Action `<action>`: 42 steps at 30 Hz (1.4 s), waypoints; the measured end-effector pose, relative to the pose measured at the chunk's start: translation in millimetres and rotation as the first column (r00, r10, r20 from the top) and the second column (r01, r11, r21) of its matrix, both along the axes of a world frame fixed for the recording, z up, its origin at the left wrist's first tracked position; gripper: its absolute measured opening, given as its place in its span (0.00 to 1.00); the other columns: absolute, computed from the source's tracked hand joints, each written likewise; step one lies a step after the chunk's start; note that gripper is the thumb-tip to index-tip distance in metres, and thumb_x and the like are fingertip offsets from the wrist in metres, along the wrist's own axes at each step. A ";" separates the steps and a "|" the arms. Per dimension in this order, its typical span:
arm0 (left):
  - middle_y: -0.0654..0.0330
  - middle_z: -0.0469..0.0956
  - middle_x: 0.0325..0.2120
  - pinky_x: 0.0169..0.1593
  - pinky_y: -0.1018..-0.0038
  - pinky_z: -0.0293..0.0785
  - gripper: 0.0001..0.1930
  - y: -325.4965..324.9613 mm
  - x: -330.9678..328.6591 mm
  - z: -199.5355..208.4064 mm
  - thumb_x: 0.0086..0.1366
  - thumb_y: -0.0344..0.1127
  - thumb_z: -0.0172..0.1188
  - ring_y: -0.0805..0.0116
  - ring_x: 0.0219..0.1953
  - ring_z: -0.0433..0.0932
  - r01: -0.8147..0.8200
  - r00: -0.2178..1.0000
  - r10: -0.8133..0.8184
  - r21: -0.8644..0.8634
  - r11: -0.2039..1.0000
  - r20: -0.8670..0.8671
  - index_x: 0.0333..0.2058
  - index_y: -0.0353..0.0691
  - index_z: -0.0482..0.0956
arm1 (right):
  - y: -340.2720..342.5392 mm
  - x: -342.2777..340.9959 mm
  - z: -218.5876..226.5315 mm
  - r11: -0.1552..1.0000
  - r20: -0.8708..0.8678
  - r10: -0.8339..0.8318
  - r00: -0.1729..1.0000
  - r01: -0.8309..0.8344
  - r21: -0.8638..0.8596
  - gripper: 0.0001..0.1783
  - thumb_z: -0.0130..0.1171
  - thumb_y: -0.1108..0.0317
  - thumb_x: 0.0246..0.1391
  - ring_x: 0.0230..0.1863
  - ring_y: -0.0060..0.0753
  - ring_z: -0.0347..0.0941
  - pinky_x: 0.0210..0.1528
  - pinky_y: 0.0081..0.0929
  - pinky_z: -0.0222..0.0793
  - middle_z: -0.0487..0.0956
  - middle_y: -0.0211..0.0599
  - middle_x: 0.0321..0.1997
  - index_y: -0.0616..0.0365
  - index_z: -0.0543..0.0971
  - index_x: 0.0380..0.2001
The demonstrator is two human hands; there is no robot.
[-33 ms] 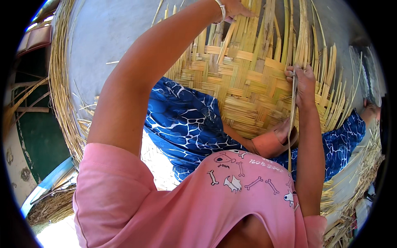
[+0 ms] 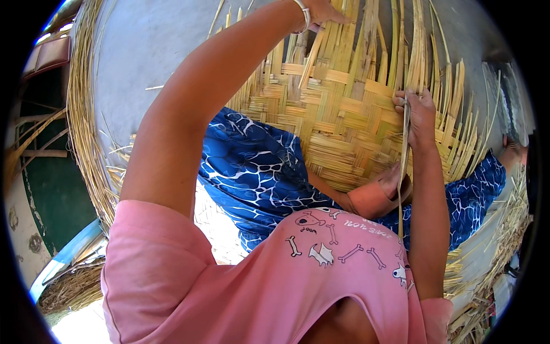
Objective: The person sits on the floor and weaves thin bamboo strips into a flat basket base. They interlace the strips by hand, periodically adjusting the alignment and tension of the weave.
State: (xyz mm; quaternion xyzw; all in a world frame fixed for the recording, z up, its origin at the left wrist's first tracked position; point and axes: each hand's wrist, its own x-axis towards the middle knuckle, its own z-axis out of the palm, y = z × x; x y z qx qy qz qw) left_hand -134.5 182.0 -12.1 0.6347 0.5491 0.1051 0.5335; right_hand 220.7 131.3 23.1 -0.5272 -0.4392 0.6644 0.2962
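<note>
Head view looks down over my pink shirt [image 2: 275,286] onto a half-woven bamboo mat [image 2: 338,126] that lies across my lap and the blue patterned cloth [image 2: 258,172] over my legs. My right hand [image 2: 417,112] is closed around a single loose bamboo strip [image 2: 403,172], pinching its upper end against the weave so the strip hangs down straight toward my chest, probably to keep it lined up with the row beneath. My left hand [image 2: 321,11] reaches far out to the upright strips at the top, a pale bangle [image 2: 303,14] on the wrist; it presses on them, but the frame's rim cuts it off, so I cannot tell how far the fingers curl. Unwoven strip ends fan out past the woven part on the top and right, so those edges are bristly and crowded. Grey floor [image 2: 154,51] to the left offers open room, bounded by a curved bundle of thin splints [image 2: 86,132].
</note>
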 end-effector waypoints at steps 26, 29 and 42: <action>0.69 0.78 0.28 0.31 0.86 0.67 0.12 -166.8 39.2 95.4 0.62 0.41 0.60 0.83 0.29 0.71 -0.618 0.714 0.624 -0.132 0.775 0.318 0.38 0.39 0.81 | 1.6 4.6 -1.5 1.000 0.075 -0.022 0.997 0.021 0.023 0.12 0.50 0.68 0.60 0.30 0.27 0.77 0.29 0.18 0.73 0.77 0.42 0.33 0.66 0.66 0.42; 0.67 0.79 0.31 0.33 0.85 0.70 0.14 -165.5 29.8 95.5 0.63 0.40 0.59 0.81 0.30 0.74 -0.682 0.541 0.628 -0.146 0.717 0.559 0.42 0.38 0.80 | 1.5 6.0 -2.7 0.999 0.068 -0.031 0.997 0.030 0.025 0.13 0.50 0.68 0.59 0.29 0.27 0.76 0.28 0.19 0.72 0.77 0.42 0.34 0.66 0.66 0.43; 0.64 0.80 0.30 0.39 0.82 0.74 0.10 -168.2 53.4 58.7 0.59 0.33 0.62 0.77 0.34 0.77 -0.700 0.667 0.644 0.019 0.714 0.375 0.39 0.36 0.80 | 2.0 5.4 -5.2 0.998 0.088 -0.022 0.996 0.018 0.054 0.13 0.50 0.68 0.59 0.29 0.27 0.77 0.29 0.19 0.73 0.78 0.41 0.32 0.66 0.66 0.44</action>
